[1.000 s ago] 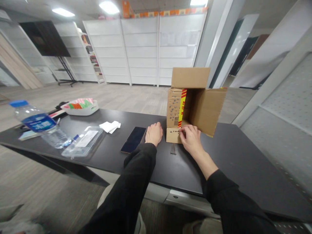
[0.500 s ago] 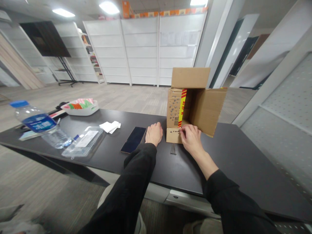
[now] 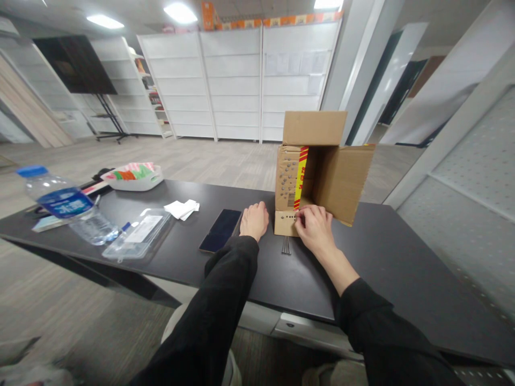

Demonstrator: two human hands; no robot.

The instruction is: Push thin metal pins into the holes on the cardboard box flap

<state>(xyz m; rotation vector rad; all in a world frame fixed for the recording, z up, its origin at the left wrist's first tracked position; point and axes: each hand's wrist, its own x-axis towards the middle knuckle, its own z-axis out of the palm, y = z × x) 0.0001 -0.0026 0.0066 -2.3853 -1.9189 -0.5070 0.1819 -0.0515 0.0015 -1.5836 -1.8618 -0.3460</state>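
Cardboard box [image 3: 285, 185] is standing open ahead, nearer the right hand [image 3: 316, 226], whose fingertips [image 3: 298, 217] are touching its dotted lower flap [image 3: 281, 227], grip unclear. Slim metal fasteners [image 3: 286, 245] are pointing toward the wearer below. Left hand [image 3: 255, 220], curled, is resting apart beside the smartphone [image 3: 220, 231].

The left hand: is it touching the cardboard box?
Apart: the head view shows a strip of dark tabletop between the left hand and the cardboard box.

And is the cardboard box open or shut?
Open: the cardboard box has its top flap up and right flap swung out, showing the inside.
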